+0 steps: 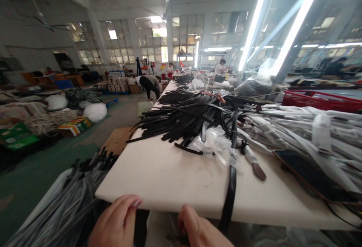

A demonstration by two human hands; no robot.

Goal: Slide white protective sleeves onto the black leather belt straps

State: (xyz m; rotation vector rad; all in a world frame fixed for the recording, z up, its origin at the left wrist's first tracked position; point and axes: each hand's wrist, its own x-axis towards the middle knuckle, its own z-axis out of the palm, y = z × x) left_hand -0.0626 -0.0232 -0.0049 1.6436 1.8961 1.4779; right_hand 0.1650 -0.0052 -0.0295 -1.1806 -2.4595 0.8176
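Observation:
My left hand (pixel 117 222) and my right hand (pixel 200 230) sit low at the near edge of a white table (pixel 169 179). Both have their fingers curled around a dark strap (pixel 140 226) that runs below the table edge between them. A black belt (pixel 230 190) lies across the table top and hangs over its front edge just right of my right hand. Farther back a heap of black belts (pixel 192 113) covers the middle of the table.
Belts wrapped in clear plastic (pixel 296 130) pile up on the right, with a dark phone (pixel 313 175) and a red crate (pixel 322 100). Bagged belts (pixel 65 205) fill a bin at lower left. Boxes and sacks litter the floor; people work at the far end.

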